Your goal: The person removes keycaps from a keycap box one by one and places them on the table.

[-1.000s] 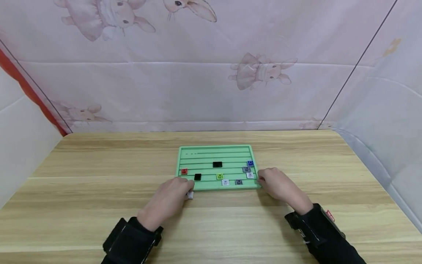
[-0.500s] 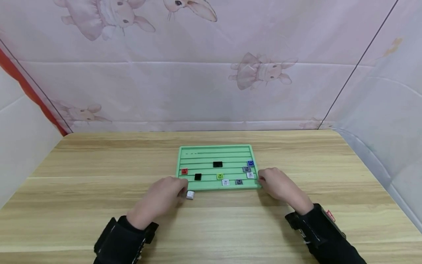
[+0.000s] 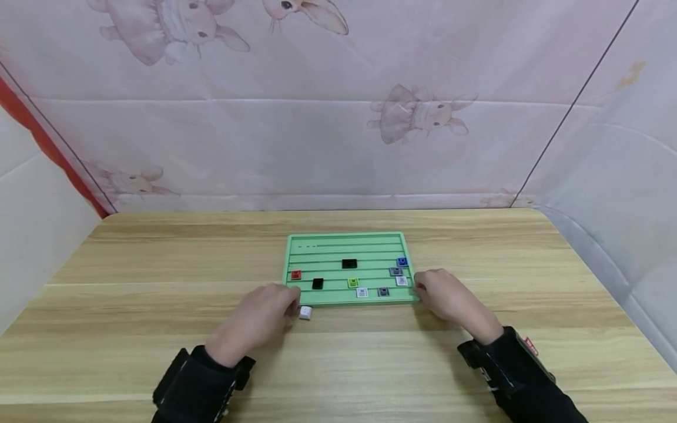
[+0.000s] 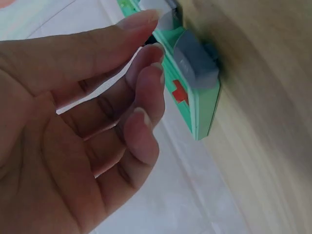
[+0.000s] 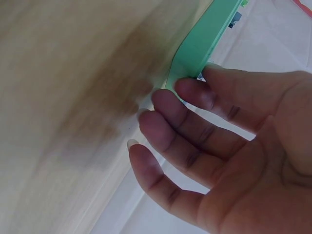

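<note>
A green grooved board (image 3: pixel 322 257) lies flat on the table, bearing several small square keycap-like pieces. My right hand (image 3: pixel 445 295) pinches its near right corner between thumb (image 5: pixel 229 80) and index finger. By the near left corner, my left hand (image 3: pixel 256 322) hovers with loosely bent fingers, nothing visible between them. A white cube-like piece (image 3: pixel 305 312) sits on the table just off the board's front edge, right of the left fingertips. In the left wrist view, a grey piece (image 4: pixel 196 61) shows against the board's edge, beyond the fingers; the left hand hides it from the head view.
On the board are a red piece (image 3: pixel 296 275), two black ones, a lime-green piece (image 3: pixel 352 283), a blue piece (image 3: pixel 402 262) and several pale or greyish ones. The wooden table (image 3: pixel 174 264) extends all around, with a rabbit-printed cloth (image 3: pixel 296 147) hanging behind it.
My left hand has let go of the white piece and drawn back slightly left, leaving it on the table. My right hand has stayed at the board's corner.
</note>
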`<state>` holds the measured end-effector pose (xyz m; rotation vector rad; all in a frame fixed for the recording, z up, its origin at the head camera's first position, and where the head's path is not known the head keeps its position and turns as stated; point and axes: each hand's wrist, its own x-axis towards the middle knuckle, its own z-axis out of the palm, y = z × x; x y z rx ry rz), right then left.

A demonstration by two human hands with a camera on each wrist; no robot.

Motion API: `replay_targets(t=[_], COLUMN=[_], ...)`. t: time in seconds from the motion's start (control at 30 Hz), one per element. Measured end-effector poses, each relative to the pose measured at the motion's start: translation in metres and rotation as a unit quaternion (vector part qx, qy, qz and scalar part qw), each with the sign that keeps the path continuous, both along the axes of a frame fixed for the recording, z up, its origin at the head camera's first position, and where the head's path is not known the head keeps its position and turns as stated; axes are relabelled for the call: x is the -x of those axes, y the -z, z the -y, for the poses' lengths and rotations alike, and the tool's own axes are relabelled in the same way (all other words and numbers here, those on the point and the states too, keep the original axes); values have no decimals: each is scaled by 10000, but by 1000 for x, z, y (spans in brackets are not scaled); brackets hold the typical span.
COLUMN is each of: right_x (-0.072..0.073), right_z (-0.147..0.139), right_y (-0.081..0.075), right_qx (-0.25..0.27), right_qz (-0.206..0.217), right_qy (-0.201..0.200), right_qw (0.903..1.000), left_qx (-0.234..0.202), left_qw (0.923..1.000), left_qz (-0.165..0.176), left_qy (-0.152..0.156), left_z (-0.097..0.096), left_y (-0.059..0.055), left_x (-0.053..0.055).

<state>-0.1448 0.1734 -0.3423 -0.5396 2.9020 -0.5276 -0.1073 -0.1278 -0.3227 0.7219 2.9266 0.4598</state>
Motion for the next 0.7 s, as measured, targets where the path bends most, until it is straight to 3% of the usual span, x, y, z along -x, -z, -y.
replay_targets(t=[0.1,0.33,0.6,0.7], right_x=[-1,-1,-2,-2], right_z=[-1,0,-1,-1], right_y=[0,-1,-1,-1], right_qx=[0,-18,22,15], right_qz=[-37,-44,-50,-69], right_qy=[-31,-39,-57,-55], right_qw=[10000,10000,10000,10000], left_qx=[-25,-419,-249,-146], left_qw=[9999,9955,9958,9958], left_qz=[-78,-253,4,-101], left_qy=[87,815,875,894], left_z=[0,-4,-9,-9], left_y=[-1,2,7,7], left_x=[0,1,-1,-1])
